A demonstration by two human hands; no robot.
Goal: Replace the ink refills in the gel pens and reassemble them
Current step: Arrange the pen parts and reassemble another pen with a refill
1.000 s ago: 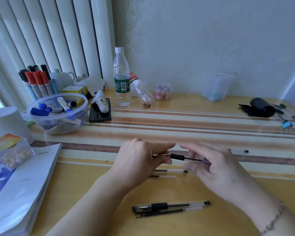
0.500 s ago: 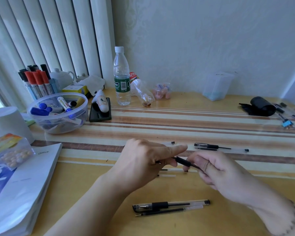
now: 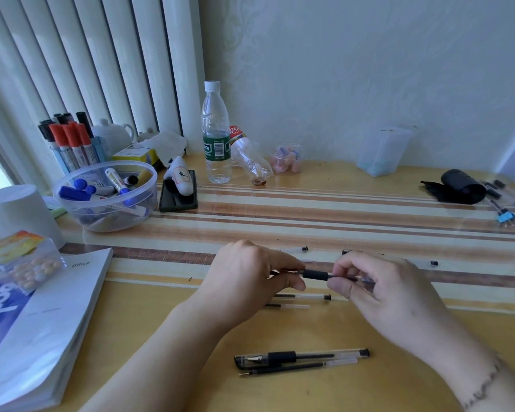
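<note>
Both hands hold one gel pen (image 3: 315, 275) with a black grip, level above the desk. My left hand (image 3: 250, 278) pinches its tip end; my right hand (image 3: 381, 289) pinches the clear barrel behind the grip. Under the hands lie two loose refills (image 3: 304, 297). Near the front edge rest a whole capped gel pen (image 3: 301, 355) and a loose black refill (image 3: 295, 367) beside it. Behind my right hand another pen (image 3: 347, 251) is mostly hidden, with small end pieces (image 3: 304, 249) nearby.
A clear bowl of markers (image 3: 107, 197) and a marker cup (image 3: 72, 144) stand at the left. A thick book (image 3: 42, 322) fills the near left. A phone (image 3: 177, 200), water bottle (image 3: 216, 135), plastic cup (image 3: 381, 150) and black roll (image 3: 461, 187) line the back.
My hands have lifted slightly and levelled the pen. The right hand has shifted right along the barrel, so the black grip now shows between the hands and the far pen is covered.
</note>
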